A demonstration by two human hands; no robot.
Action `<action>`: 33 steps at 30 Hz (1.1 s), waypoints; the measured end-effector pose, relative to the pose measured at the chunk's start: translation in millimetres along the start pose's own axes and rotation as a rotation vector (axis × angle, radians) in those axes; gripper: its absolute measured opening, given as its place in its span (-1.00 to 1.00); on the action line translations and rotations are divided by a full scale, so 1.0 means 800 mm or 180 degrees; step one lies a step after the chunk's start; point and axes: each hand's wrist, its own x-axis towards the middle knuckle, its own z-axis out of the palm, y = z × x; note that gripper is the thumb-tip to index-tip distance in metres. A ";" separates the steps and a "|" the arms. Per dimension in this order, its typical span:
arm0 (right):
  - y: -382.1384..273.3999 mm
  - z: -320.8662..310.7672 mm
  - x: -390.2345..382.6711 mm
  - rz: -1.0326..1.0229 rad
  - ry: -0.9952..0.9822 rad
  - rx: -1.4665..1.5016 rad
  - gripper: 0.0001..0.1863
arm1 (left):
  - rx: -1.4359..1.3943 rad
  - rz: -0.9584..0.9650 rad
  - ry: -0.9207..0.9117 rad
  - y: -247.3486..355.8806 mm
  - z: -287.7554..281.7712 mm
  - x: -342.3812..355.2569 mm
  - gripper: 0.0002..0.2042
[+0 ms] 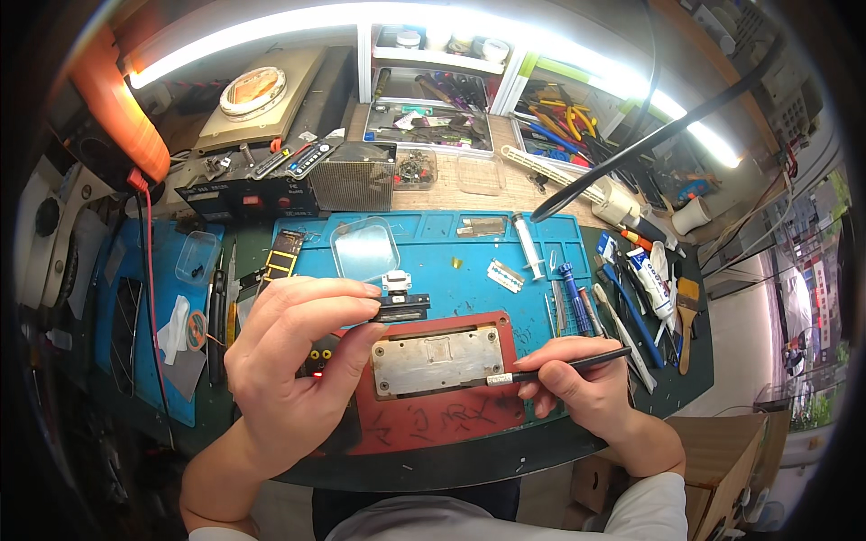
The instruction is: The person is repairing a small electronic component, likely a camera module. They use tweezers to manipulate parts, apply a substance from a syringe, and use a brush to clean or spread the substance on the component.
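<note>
My left hand (302, 352) is closed in a pinch at the end of a small black electronic part (402, 308). A white-and-silver piece (396, 281) stands at the far side of that part. In my right hand (577, 383) is a slim black-handled tool (595, 359) with a silver collar, held like a pen. Its thin tip points left over the near right side of a silver metal plate (410, 362), and I cannot tell if it touches. Screws sit at the plate's corners, and a red base (424, 433) with dark handwritten marks lies around it.
A blue work mat (424, 245) carries a clear plastic lid (363, 248), a syringe (527, 243) and a razor blade (505, 277). Screwdrivers (574, 298), a white tube (651, 284) and a brush (688, 316) lie at the right. A black cable arm (649, 135) reaches in overhead.
</note>
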 end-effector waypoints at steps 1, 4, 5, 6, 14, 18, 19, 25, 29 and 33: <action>0.000 0.001 0.000 0.0006 0.0009 -0.0003 -0.77 | -0.0003 0.0002 0.0001 0.000 0.000 0.000 -0.77; 0.001 0.000 0.001 -0.0002 -0.0003 0.0000 -0.77 | -0.0015 0.0006 0.0013 0.000 0.001 0.000 -0.77; 0.001 0.000 0.001 -0.0008 -0.0014 0.0003 -0.77 | -0.0018 0.0006 0.0010 0.000 0.000 0.000 -0.77; 0.002 0.000 0.001 0.0015 -0.0013 0.0023 -0.77 | -0.0020 0.0006 0.0007 0.000 0.000 0.000 -0.77; 0.004 0.003 0.002 0.0048 -0.0013 0.0051 -0.77 | -0.0028 0.0023 0.0016 -0.001 0.001 -0.001 -0.77; 0.005 0.005 0.003 -0.0030 0.0017 -0.0027 -0.78 | -0.0024 0.0035 0.0020 -0.001 0.001 0.000 -0.77; 0.007 0.005 0.003 -0.0053 0.0024 -0.0028 -0.78 | -0.0025 0.0037 0.0022 -0.001 0.001 0.000 -0.77; 0.008 0.005 0.003 -0.0092 0.0032 -0.0137 -0.79 | -0.0004 0.0072 0.0019 -0.001 0.001 0.001 -0.77; 0.006 0.009 0.004 -0.0123 0.0079 -0.0153 -0.79 | -0.0020 0.0073 0.0024 -0.001 0.001 0.001 -0.77; 0.006 0.007 0.004 -0.0114 0.0032 -0.0157 -0.79 | -0.0035 0.0069 0.0026 -0.001 0.001 0.001 -0.76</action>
